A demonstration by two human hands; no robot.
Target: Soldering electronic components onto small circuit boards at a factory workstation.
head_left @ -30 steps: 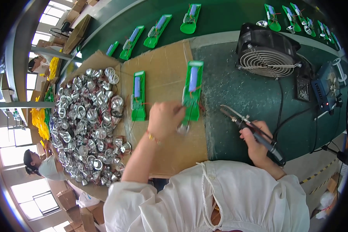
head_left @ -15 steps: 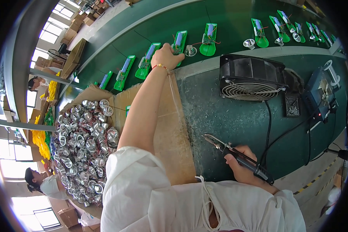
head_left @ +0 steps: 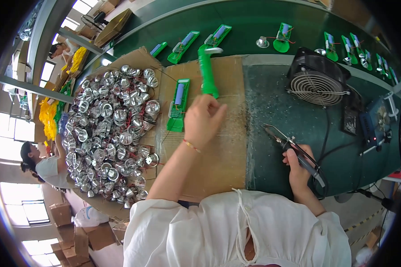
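The left hand is closed around the lower end of a green plastic torch body, a smooth, slim tube that rises away from the fingers and ends in a pale, flat head near the far edge of the cardboard sheet. The cardboard is brown and matt, speckled with fine debris, and lies flat on the dark green bench. A thin red and yellow bracelet sits at the left wrist.

Just to the left of that hand lies an open green torch half, a long shallow tray with a pale blue cylindrical cell inside it and a circuit board at its lower end.

The right hand is wrapped in a fist round the black handle of a soldering iron, whose narrow metal tip points up and left, above the bench surface beside the cardboard's right edge. A dark cable runs from the handle.

On the left of the cardboard sits a broad heap of shiny silver reflector cups, round and mirror-bright, with thin red wires among them. At the upper right stands a black fan with a round wire grille. More green torch parts lie in a row on the glossy green conveyor belt beyond the bench.
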